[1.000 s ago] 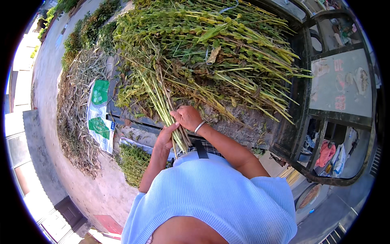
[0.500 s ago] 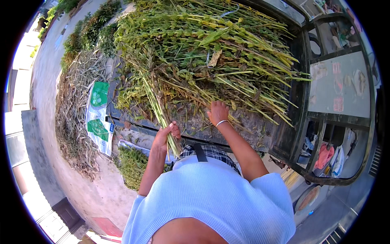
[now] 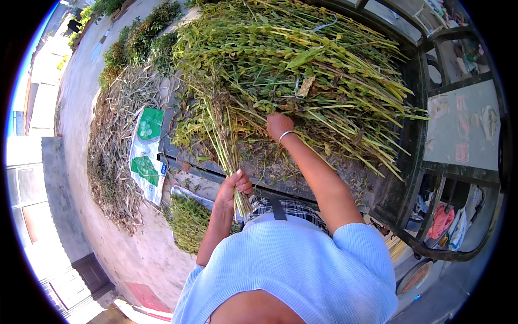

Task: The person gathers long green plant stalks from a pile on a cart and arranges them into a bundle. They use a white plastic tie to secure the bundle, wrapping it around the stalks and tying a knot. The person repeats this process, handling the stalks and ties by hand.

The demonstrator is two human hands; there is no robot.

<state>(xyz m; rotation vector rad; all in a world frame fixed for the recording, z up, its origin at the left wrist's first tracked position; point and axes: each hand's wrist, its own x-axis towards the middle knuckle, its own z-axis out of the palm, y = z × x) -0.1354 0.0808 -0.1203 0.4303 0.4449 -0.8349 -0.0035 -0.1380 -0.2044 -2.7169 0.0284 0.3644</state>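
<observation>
A bunch of long sesame stalks [image 3: 222,137] stands in my left hand [image 3: 236,184], which is wrapped round their pale lower stems near my waist. Their leafy, browning tops lean away against the big heap of sesame stalks [image 3: 324,75]. My right hand [image 3: 280,127], a band at its wrist, is closed at the near edge of that heap. Thin stems meet the fist, though its fingers are mostly hidden. The heap lies on a dark flat bed [image 3: 345,175], cut ends pointing right, green and yellow pods along the stems. A dry curled leaf [image 3: 306,86] rests on top.
A dark metal frame [image 3: 415,129] with panels borders the right side. Left of the bed lie a green-and-white sack [image 3: 144,154], dry stalks [image 3: 110,162] spread on concrete, and a smaller pile of green plants [image 3: 189,224]. Cloths [image 3: 442,221] sit behind the frame's lower opening.
My right hand has moved up and left along the heap's near edge, its fingers now curled into a fist. The bunch in my left hand stands more upright. The whole view has shifted slightly.
</observation>
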